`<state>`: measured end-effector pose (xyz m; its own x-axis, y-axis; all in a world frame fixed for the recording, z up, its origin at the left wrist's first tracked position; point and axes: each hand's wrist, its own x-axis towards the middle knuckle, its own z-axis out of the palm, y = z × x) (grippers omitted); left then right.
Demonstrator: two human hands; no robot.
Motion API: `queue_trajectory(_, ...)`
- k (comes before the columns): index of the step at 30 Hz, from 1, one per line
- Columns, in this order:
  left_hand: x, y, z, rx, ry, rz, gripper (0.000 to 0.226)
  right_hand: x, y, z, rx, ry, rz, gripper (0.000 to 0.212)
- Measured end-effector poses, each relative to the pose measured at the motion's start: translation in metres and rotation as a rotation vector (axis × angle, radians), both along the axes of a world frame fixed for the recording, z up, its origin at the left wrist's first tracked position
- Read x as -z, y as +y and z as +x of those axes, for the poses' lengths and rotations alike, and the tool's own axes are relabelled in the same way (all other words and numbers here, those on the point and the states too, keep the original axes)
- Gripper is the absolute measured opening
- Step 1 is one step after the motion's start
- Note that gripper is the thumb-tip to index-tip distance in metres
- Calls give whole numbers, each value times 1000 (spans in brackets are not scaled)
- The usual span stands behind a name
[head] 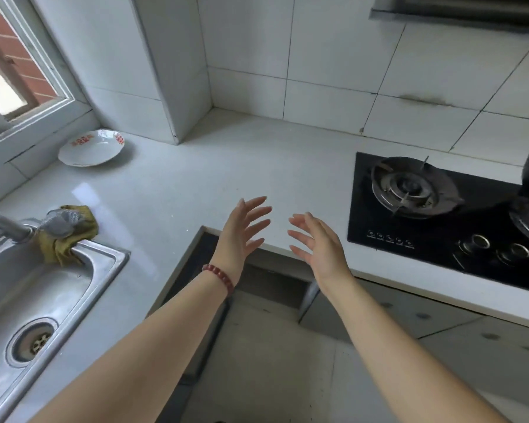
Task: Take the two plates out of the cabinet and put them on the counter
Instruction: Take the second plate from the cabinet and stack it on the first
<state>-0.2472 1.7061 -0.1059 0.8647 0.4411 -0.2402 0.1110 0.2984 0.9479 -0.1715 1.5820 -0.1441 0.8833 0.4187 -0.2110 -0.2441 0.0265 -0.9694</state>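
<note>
Both hands are reaching forward over the inner corner of the table, palms facing each other. The left hand is showing a spread grip with fingers fanned and nothing in it; a red bead bracelet is sitting on that wrist. The right hand is likewise holding a spread, empty grip. The two hands are hovering near one another without touching, above the table edge.

One plate, white with red markings, is lying on the table in the far left corner, below the window and beside the tiled pillar, well apart from both hands. It appears to be a single plate, though whether a second is stacked beneath it cannot be told.

Under the table edge, directly below the hands, a dark opening is showing; in my judgement this is the cabinet, but its interior is hidden and no plate is visible inside.

Assessment: the task is reading as roughly half done, with one plate delivered and one outstanding, or else as not yet begun if that plate is unrelated. With both grips empty, the remaining work is appearing to be a reach down into the cabinet.

The sink, a cloth on its rim and the gas hob are standing clear of the working area.
</note>
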Motion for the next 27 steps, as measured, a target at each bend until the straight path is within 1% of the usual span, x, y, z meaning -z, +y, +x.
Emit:
queue_trajectory(2, 8, -16, 5, -7, 21, -5, 49, 8, -13, 3, -1, 34, 27, 33)
queue_trajectory(6, 30, -38, 10, -51, 39, -4, 45, 27, -30, 8, -8, 37, 59, 29)
queue_trajectory(12, 84, -41, 13, -65, 56, -27, 42, 74, -40, 10, 12, 20, 71, 26)
queue_trajectory(17, 154, -27, 23, -55, 69, -46, 41, 142, -27, 12, 20, 15, 91, 23)
queue_trajectory(21, 220, -13, 29, -23, 50, -22, 42, 207, -14, 15, 19, -6, 107, 22)
queue_trajectory(27, 325, 3, 50, 14, -7, 0, 50, 312, 1, 36, 65, -24, 138, 24)
